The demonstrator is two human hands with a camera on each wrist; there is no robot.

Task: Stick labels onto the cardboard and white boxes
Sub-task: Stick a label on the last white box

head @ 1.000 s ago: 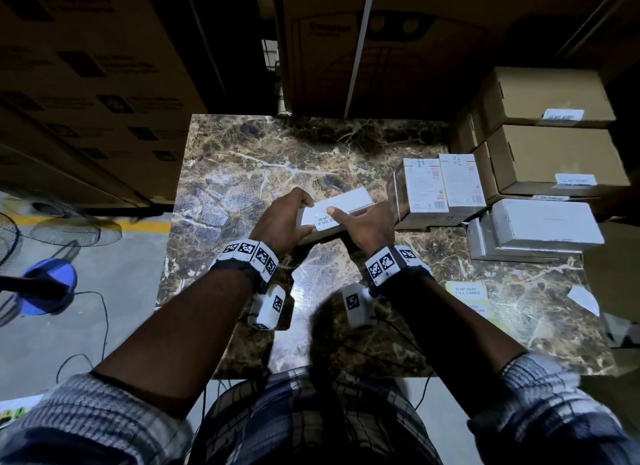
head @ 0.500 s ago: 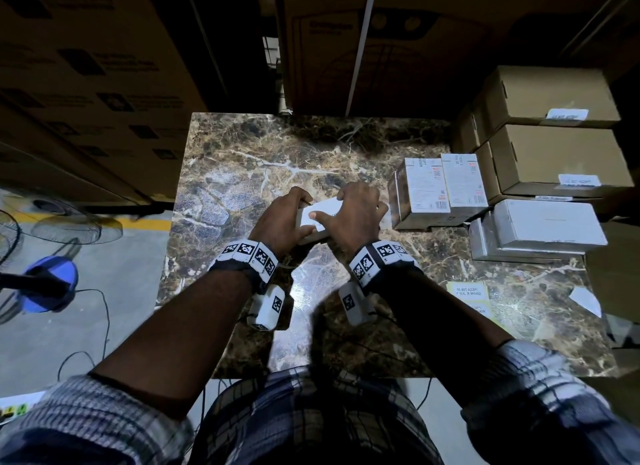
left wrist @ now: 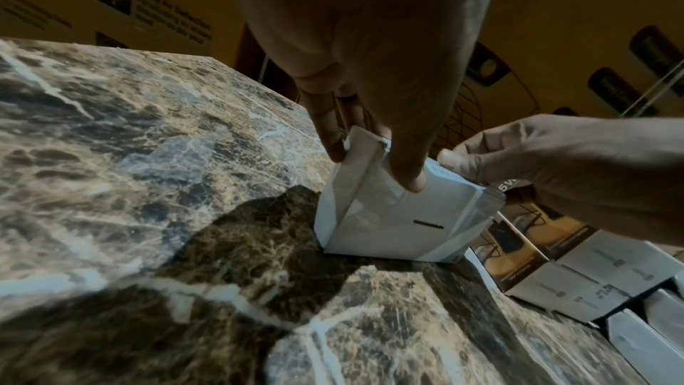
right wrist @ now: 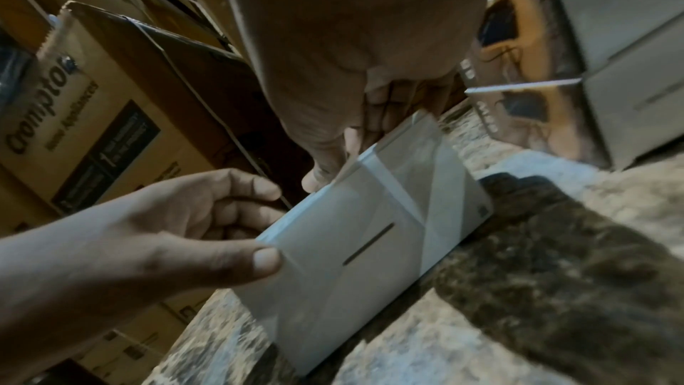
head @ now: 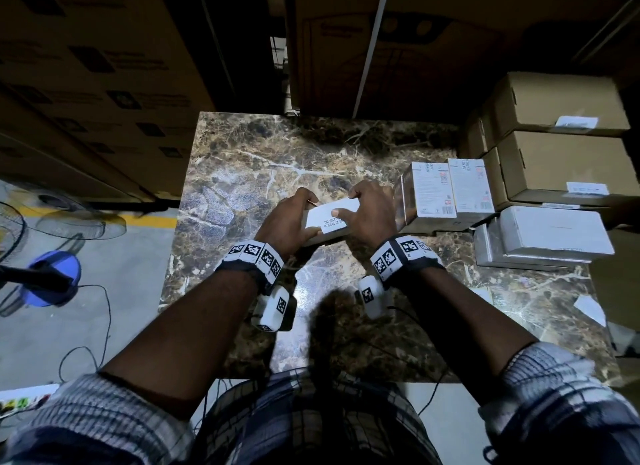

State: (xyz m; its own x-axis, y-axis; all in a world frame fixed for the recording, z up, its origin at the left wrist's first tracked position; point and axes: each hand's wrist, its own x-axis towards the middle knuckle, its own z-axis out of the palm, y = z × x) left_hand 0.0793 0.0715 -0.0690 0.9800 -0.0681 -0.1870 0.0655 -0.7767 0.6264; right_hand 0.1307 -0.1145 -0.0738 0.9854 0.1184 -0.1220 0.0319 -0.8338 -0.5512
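A small white box [head: 337,208] stands on its long side at the middle of the marble table [head: 242,153]. On its top face is a white label printed "DO NOT… IF SEAL IS…". My left hand [head: 287,222] grips the box's left end, thumb on the near face [left wrist: 388,224] and fingers behind. My right hand [head: 370,211] grips the right end, fingers curled over the top edge. In the right wrist view the box [right wrist: 370,239] sits between my right hand [right wrist: 333,139] and left hand [right wrist: 207,230]. The box's far side is hidden.
Two upright printed white boxes [head: 446,191] stand just right of my right hand. Behind them are stacked cardboard boxes [head: 561,166] with labels, and flat white boxes [head: 550,239] lie in front. A paper scrap [head: 590,308] lies near the right edge. Large cartons [head: 381,49] wall the back.
My right hand slid from over the label across the box's top to its right end, uncovering the label. The left hand stayed on the left end.
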